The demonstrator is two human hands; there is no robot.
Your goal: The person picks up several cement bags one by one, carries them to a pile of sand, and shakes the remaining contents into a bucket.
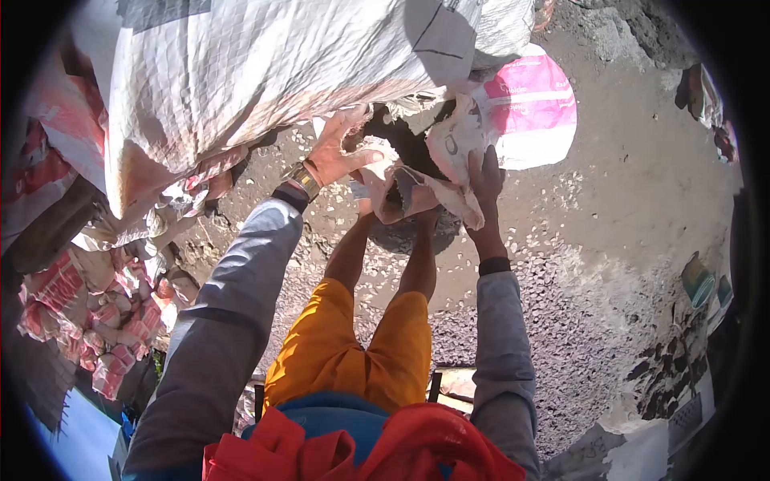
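Two hands grip one crumpled sack in the head view. The left hand (341,152) clamps the sack's torn mouth (401,180) from the left; the right hand (485,184) pinches its right edge. That mouth sits just above the knees, below the big woven bag (265,64). Gripping well likely means keeping the edges taut and apart. Its long axis appears to run left-right; the opening seems to face the wearer.

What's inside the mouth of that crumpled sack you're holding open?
Both hands, left hand and right hand, hold the crumpled whitish woven sack at its opening. Inside shows only a dark shadowed hollow; any contents are hidden by shadow and folded cloth.
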